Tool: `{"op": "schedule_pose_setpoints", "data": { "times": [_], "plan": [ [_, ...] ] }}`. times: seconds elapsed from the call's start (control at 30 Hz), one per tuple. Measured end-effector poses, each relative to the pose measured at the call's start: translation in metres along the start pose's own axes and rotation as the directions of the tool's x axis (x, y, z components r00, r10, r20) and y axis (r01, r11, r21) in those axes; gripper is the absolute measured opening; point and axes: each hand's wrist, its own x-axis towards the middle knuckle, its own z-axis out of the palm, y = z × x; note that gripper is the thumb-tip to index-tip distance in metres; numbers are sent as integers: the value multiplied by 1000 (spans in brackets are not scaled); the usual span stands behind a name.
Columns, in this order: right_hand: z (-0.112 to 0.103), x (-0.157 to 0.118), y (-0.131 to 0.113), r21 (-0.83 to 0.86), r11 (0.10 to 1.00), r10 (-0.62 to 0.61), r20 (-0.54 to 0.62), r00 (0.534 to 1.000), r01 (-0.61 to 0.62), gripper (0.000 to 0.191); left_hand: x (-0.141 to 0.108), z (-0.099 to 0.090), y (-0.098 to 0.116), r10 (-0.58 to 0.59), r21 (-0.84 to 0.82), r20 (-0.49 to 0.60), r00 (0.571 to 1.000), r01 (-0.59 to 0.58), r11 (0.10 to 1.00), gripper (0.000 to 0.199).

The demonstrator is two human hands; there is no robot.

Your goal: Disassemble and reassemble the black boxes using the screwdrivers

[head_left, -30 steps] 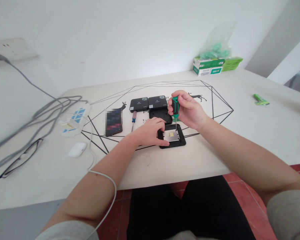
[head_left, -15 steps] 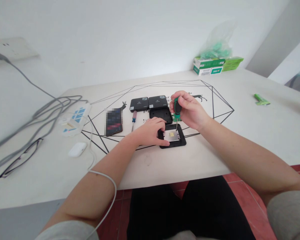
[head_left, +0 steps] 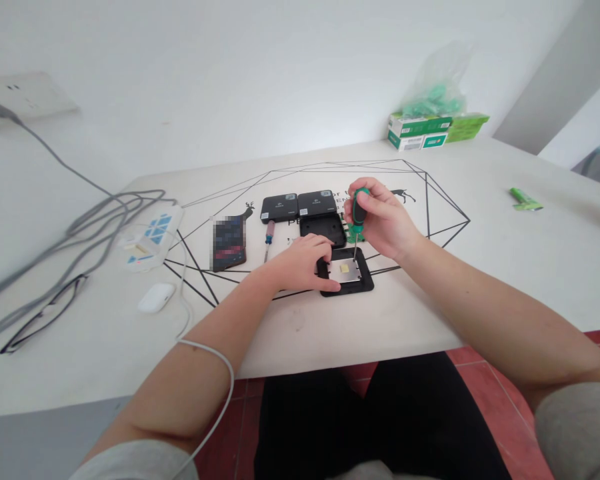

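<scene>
My right hand (head_left: 383, 217) is closed around a green and black screwdriver (head_left: 360, 212), held nearly upright. Its tip meets the upper right corner of a silver metal plate (head_left: 337, 272) with a yellowish square pad on it. That plate lies inside a black plastic case half (head_left: 363, 288), flat on the table. My left hand (head_left: 307, 263) grips the case's left side, thumb at the near edge and fingers at the far edge. Just behind sit an open black case shell (head_left: 325, 230) and a green circuit board (head_left: 353, 233), partly hidden by my right hand.
Two black boxes (head_left: 280, 207) stand behind the shell. A second screwdriver (head_left: 269, 233) and a phone (head_left: 229, 243) lie to the left, then an earbud case (head_left: 156, 298), a power strip (head_left: 155, 237) and glasses (head_left: 43, 313). Green boxes (head_left: 420, 125) stand at the back right.
The screwdriver handle has tipped slightly to the right and my right fingers have shifted on it. My left hand and the case half keep their places.
</scene>
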Motion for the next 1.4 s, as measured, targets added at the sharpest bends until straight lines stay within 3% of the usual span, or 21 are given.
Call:
{"op": "schedule_pose_setpoints", "data": {
  "times": [0.23,0.4,0.6,0.77,0.9,1.23,1.4],
  "plan": [
    [0,2,3,61,998,25,-13,1000,-24,37,0,0,0,-3,12,13,1000,3,1000,51],
    [0,1,5,-24,999,-33,-87,996,31,42,-1,0,0,-5,7,1,1000,4,1000,52],
    [-3,5,3,15,999,-35,-90,995,36,28,0,0,0,-2,-2,4,1000,2,1000,51],
    [1,4,4,32,999,8,-90,996,-5,34,-1,-1,1,-11,-5,-1,1000,11,1000,51],
    [2,1,5,-41,998,-49,-122,991,44,40,-1,0,1,-3,3,1,1000,3,1000,51],
    [-2,6,8,11,1000,-5,-129,992,7,34,-1,0,1,-2,0,3,1000,2,1000,50],
    [-2,3,11,-104,992,-80,-118,990,68,40,0,0,0,11,7,10,1000,-11,1000,49]
  ]
}}
